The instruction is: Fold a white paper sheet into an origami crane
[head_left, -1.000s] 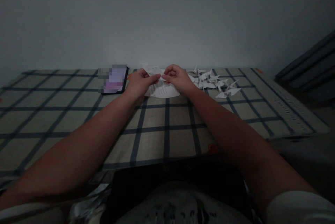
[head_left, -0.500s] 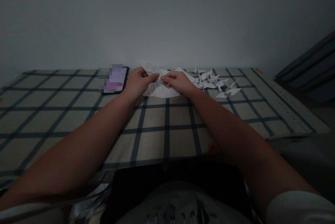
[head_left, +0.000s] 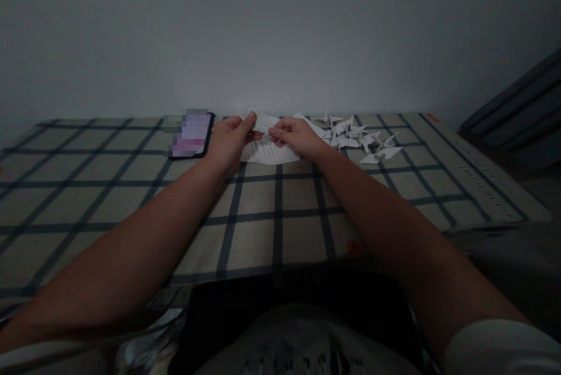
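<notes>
My left hand (head_left: 230, 136) and my right hand (head_left: 295, 136) meet over the far middle of the table. Between their fingertips is a small piece of white folded paper (head_left: 265, 131), mostly covered by the fingers. The right thumb and fingers pinch its right side. The left fingers hold its other side, with the left thumb raised. Beneath the hands lies a printed white sheet (head_left: 274, 155). Several folded white paper cranes (head_left: 350, 134) sit in a loose heap just right of my right hand.
A phone (head_left: 193, 135) with a lit screen lies left of my left hand. The checked tablecloth (head_left: 258, 235) covers the table, which meets a plain wall (head_left: 280, 30) at the back. A dark slatted object (head_left: 521, 106) stands at the right.
My left thumb has lifted from pointing right toward the other hand to pointing up. The right hand keeps its pinch and has barely moved.
</notes>
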`<action>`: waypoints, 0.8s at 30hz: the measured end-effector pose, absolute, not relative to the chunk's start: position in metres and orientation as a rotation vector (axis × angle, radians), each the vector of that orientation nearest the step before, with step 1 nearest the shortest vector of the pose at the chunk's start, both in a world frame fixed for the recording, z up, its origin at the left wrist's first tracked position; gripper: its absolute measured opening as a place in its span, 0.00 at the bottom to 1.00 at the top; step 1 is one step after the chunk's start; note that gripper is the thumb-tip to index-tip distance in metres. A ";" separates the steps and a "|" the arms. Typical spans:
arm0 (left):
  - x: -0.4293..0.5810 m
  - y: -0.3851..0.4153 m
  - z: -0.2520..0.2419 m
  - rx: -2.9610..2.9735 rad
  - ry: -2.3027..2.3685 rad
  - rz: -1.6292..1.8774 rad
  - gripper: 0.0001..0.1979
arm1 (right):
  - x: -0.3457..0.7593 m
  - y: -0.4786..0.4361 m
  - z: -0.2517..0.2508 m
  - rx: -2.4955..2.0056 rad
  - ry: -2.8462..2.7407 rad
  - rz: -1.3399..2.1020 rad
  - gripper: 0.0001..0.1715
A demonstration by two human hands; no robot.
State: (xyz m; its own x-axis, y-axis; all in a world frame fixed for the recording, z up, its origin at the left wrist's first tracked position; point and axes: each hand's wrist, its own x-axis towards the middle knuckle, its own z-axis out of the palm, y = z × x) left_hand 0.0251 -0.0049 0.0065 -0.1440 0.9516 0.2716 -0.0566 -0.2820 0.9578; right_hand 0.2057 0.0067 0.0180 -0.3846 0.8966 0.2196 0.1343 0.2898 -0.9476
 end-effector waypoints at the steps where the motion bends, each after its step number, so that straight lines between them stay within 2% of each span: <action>1: 0.024 -0.005 0.006 1.294 1.109 1.558 0.24 | 0.205 0.006 0.018 -0.937 -1.736 1.177 0.13; 18: 0.030 -0.012 0.011 1.309 1.131 1.566 0.24 | 0.206 0.004 0.019 -0.924 -1.747 1.177 0.17; 24: 0.028 -0.013 0.013 1.315 1.138 1.488 0.24 | 0.207 0.003 0.019 -0.922 -1.743 1.172 0.14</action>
